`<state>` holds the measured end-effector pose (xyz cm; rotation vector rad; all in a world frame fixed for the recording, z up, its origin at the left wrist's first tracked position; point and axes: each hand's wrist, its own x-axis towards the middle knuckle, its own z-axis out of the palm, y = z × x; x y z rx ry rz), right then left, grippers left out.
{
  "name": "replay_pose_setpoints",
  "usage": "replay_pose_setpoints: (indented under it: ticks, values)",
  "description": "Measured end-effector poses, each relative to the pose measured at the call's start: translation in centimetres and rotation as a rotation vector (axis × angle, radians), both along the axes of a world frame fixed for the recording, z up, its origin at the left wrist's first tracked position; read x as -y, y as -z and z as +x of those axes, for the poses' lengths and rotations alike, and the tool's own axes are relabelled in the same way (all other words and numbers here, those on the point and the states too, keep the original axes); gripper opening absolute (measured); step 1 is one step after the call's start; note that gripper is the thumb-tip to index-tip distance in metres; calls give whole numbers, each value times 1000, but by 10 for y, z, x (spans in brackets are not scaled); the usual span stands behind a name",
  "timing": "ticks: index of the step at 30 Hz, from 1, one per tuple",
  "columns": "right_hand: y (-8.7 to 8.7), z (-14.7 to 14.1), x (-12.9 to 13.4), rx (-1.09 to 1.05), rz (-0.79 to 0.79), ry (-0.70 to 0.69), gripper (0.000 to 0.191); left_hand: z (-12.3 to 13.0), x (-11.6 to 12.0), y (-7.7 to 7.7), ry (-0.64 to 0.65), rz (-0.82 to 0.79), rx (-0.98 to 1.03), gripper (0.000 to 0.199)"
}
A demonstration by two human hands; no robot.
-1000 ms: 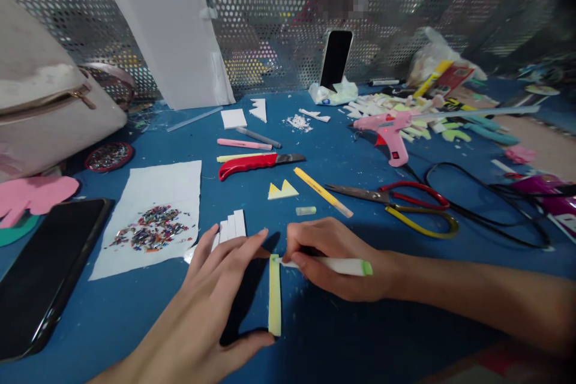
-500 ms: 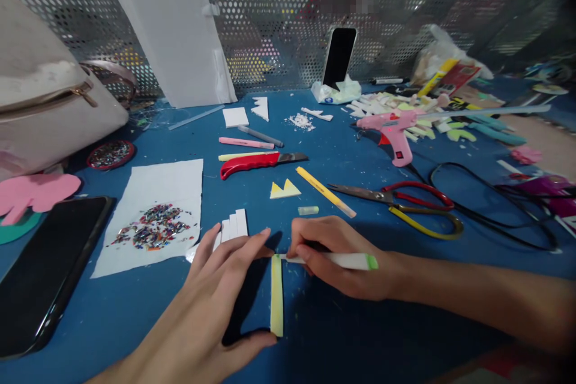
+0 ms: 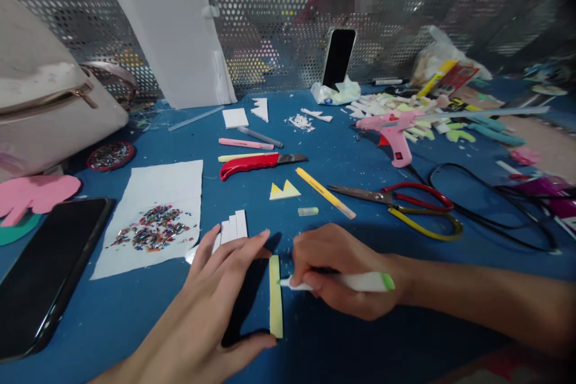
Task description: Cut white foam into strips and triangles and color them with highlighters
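Observation:
A pale yellow strip (image 3: 276, 306) lies upright in view on the blue table. My left hand (image 3: 220, 300) is spread beside it, its thumb touching the strip's near end and its other fingers by the far end. My right hand (image 3: 337, 270) is closed around a white marker with a green end (image 3: 366, 282), whose tip meets the strip's right edge. The small marker cap (image 3: 308, 212) lies beyond my right hand. White stepped pieces (image 3: 235, 225) sit behind my left fingers, and a yellow zigzag piece (image 3: 284, 191) lies farther back.
Scissors (image 3: 382, 195), a yellow marker (image 3: 324, 192) and a red-handled knife (image 3: 256, 163) lie beyond my hands. A pink glue gun (image 3: 393, 126) with its cable is at right. At left are a phone (image 3: 49, 276), a bag (image 3: 49, 84) and paper with shiny bits (image 3: 180, 183).
My right hand has moved the marker tip nearer to me, from the strip's far end to partway along its right edge. My left hand has stayed in place.

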<state>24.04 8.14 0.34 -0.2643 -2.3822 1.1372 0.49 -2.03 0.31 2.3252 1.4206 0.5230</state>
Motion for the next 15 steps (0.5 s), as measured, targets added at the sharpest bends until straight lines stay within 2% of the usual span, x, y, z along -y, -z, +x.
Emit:
replay_pose_setpoints:
  ticks: [3, 7, 11, 15]
  values:
    - [0, 0, 0, 66, 5, 99, 16, 0, -1, 0, -5, -2, 5, 99]
    - [1, 1, -1, 57, 29, -4, 16, 0, -2, 2, -4, -2, 23, 96]
    - [1, 1, -1, 102, 27, 82, 14, -1, -3, 4, 18, -1, 43, 99]
    - [0, 1, -1, 56, 44, -17, 11, -2, -1, 5, -6, -10, 4, 94]
